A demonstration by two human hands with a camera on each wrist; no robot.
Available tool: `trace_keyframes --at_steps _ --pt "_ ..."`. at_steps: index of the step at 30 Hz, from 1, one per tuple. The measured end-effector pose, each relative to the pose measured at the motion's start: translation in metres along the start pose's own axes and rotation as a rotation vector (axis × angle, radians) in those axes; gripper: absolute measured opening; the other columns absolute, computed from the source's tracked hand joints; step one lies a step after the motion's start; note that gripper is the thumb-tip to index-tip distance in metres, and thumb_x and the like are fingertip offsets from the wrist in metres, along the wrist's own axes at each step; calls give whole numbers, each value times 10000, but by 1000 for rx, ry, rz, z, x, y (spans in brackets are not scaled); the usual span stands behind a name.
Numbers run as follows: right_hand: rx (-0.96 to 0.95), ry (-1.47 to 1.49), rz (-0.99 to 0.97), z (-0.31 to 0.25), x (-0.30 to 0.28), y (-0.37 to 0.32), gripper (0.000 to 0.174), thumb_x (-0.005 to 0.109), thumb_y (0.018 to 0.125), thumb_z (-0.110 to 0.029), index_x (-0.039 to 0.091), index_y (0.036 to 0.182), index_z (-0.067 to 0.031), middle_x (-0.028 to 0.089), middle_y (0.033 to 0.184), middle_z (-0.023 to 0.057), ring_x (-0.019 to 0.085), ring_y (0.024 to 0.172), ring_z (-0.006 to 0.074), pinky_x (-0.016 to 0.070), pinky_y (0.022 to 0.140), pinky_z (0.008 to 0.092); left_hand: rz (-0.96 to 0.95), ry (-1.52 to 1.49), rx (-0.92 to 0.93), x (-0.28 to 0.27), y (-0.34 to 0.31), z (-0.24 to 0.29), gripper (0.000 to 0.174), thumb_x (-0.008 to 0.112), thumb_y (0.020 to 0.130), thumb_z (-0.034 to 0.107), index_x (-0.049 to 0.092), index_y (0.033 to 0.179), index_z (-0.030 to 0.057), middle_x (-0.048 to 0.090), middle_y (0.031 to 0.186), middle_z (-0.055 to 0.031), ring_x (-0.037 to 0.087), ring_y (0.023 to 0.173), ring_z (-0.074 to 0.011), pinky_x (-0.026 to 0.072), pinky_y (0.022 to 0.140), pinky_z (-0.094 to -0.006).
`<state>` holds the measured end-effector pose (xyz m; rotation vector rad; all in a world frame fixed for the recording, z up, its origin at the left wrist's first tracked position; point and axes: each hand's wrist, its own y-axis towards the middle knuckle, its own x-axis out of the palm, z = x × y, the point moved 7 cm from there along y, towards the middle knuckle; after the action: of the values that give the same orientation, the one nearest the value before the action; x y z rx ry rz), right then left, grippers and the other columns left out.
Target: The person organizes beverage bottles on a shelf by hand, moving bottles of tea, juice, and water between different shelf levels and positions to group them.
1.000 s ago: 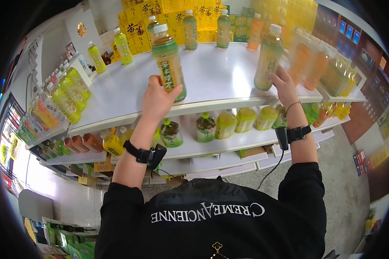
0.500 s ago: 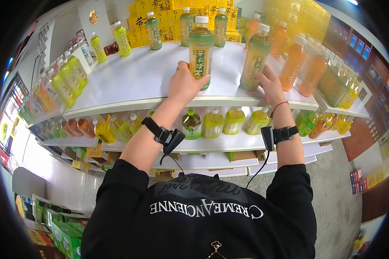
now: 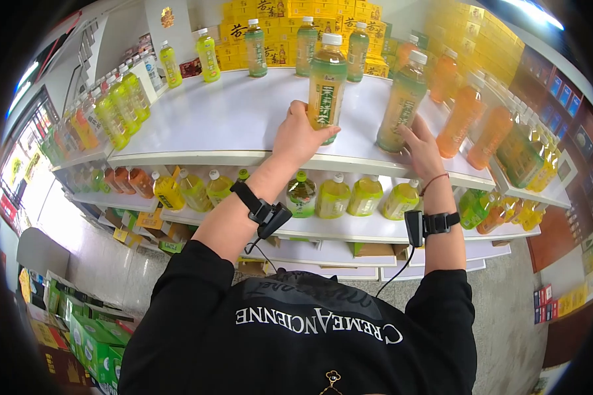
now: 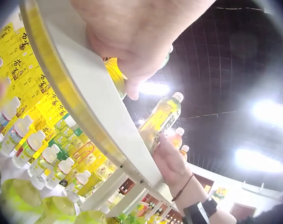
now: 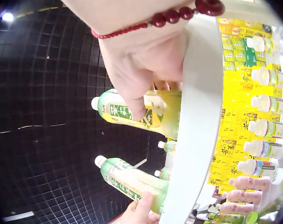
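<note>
Upright on the white upper shelf [image 3: 257, 135], near its front edge, is a bottle of green tea [image 3: 327, 72] with a white cap and green label. My left hand [image 3: 296, 138] grips its lower half, thumb across the front. A matching tea bottle [image 3: 402, 99] stands a short way to the right, tilted slightly in the head view. My right hand [image 3: 423, 146] holds that one low on its right side. Both bottles [image 5: 118, 109] show side by side in the right wrist view, the right hand's thumb lying on the nearer label.
Three similar green bottles [image 3: 305, 49] stand along the shelf's back edge. Orange drink bottles [image 3: 460, 118] stand just right of my right hand. Yellow-green bottles [image 3: 115, 115] line the left side, and more bottles [image 3: 366, 196] fill the shelf below. Yellow cartons [image 3: 277, 29] are stacked behind.
My left hand has brought its bottle rightward along the shelf and nearer to the other one; it now stands straighter. My right hand keeps hold of its bottle. The head view has shifted.
</note>
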<state>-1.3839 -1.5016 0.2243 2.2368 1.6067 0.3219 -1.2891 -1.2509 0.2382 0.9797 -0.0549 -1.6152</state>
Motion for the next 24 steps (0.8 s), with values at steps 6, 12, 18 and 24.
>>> trace_keyframes --at_steps 6,12,18,24 --pt "87 103 30 22 -10 5 387 552 955 -119 468 1321 -26 581 1168 58 566 1030 154 481 888 310 -31 -98 -2 -1 -1 -6 669 803 712 336 442 1125 -46 536 1124 -265 559 1040 -426 469 897 -460" --pt "67 -48 75 24 -16 7 456 499 975 -100 391 1406 3 510 1326 83 487 1192 185 387 1010 314 -23 -173 3 2 -1 -12 680 814 703 296 391 1127 -26 501 1161 -279 556 1037 -454 473 884 -479" --pt "150 -93 258 39 -41 6 505 506 974 -115 358 1447 -16 463 1390 112 458 1248 220 378 1038 346 -121 -241 115 -21 -18 -20 780 781 752 311 353 1292 -54 452 1252 -295 557 1058 -441 463 922 -452" --pt "-300 -100 632 2 -38 -31 428 558 963 -158 473 1350 2 538 1311 129 534 1169 221 432 996 331 105 -297 206 -185 -46 -118 528 726 805 181 477 1253 53 528 1177 -123 564 831 -237 503 801 -354"
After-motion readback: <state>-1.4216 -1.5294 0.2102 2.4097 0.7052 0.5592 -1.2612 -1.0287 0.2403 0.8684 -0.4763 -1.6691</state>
